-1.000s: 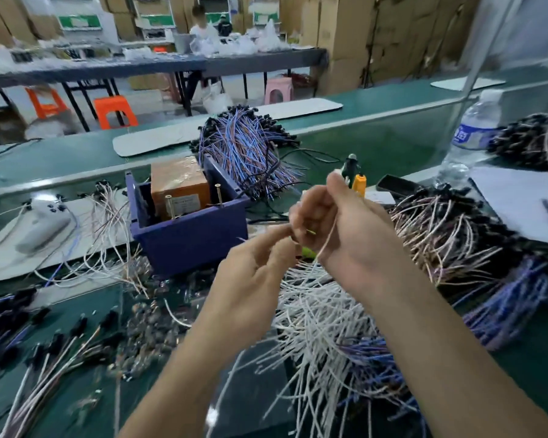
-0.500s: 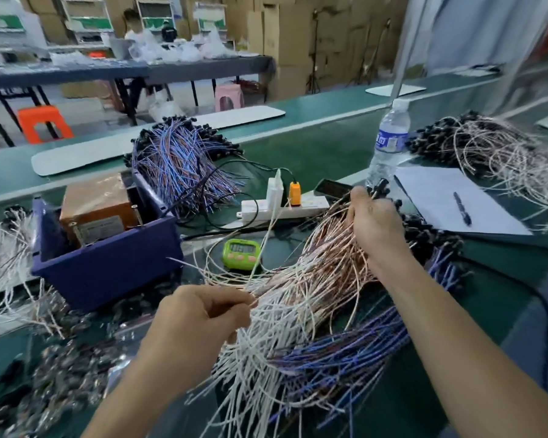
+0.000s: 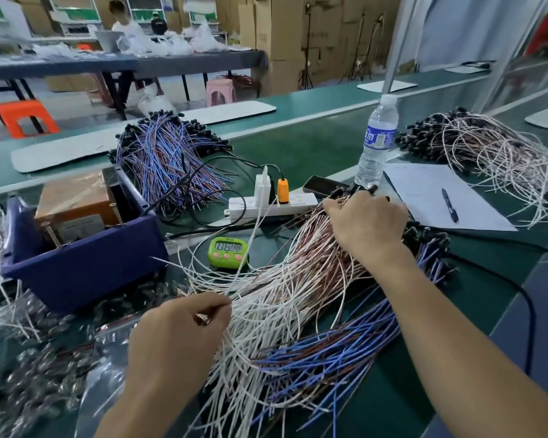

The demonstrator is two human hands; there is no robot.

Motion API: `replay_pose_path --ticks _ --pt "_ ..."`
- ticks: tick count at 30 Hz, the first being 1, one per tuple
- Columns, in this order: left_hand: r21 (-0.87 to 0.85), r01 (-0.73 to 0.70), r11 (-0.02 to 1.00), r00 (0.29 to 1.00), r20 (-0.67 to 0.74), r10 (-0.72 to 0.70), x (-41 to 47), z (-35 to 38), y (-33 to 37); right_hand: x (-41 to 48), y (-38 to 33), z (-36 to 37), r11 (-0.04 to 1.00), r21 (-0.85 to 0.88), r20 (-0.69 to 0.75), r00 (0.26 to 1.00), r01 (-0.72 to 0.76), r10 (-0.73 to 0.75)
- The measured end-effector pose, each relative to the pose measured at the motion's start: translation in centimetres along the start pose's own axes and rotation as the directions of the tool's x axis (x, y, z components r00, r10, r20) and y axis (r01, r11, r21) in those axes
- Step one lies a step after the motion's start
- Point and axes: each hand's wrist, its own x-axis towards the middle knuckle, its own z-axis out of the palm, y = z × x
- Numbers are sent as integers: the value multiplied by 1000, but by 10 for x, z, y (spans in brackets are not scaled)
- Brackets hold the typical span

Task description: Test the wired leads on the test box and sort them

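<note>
Right hand, moved to one o'clock, is gripping the lead pile; left hand is pinching wire ends, probably drawing the next lead.

Light was bright, even, from overhead; shadows were soft and faint under the leads. Plastic bags at lower left were smeared by blur with glare spots, centre fairly sharp. Fisheye bowed the surface edges; background was soft.

Left hand pinching, right hand gripping
</note>
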Motion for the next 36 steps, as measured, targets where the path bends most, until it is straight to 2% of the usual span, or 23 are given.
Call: replay_pose_path --ticks 3,5,8,12,15,17,21,23,26,28,29,31,33,34,36 --pt "21 12 1000 999 42 -13 0 1 -1 -29 -19 -2 996 40 23 996 80 -81" --pt "24 20 999 998 53 -22 -1 4 -1 -52 -37 -4 981 128 55 987 144 -152" --pt "-14 6 1000 1000 -26 -6 -2 3 0 -80 -67 -10 931 294 127 957 216 -262" --pt "-188 21 982 992 -116 -43 8 -15 -3 -103 -109 -15 858 469 209 917 212 -340" --pt "-199 73 977 952 -278 -128 17 -34 -7 -122 -141 -14 772 604 239 878 200 -415" --pt "-252 143 957 916 -332 -224 23 -46 -13 -134 -161 -13 676 715 241 844 179 -479" --pt "-208 197 958 941 -236 -244 39 -84 -33 -148 -196 -19 533 829 224 771 172 -597" --pt "-169 204 964 932 -267 -244 40 -113 -41 -154 -214 -26 483 862 259 684 155 -682" --pt "-353 124 927 916 -317 -244 26 -153 -52 -169 -240 -41 395 892 232 526 221 -818" --pt "-403 106 909 867 -410 -283 10 -171 -62 -184 -259 -53 333 881 183 407 336 -895" --pt "-358 124 925 827 -478 -296 5 -175 -68 -189 -266 -57 309 872 174 348 381 -921" --pt "-166 284 944 709 -627 -323 -9 -182 -88 -203 -285 -62 273 850 193 214 451 -957" --pt "12 535 845 621 -684 -384 -25 -186 -113 -219 -303 -64 257 805 248 91 534 -965" --pt "61 612 788 603 -681 -416 -32 -187 -126 -227 -311 -64 243 777 269 43 580 -962" --pt "118 653 748 622 -647 -441 -47 -182 -148 -241 -321 -58 204 718 296 -26 666 -955"
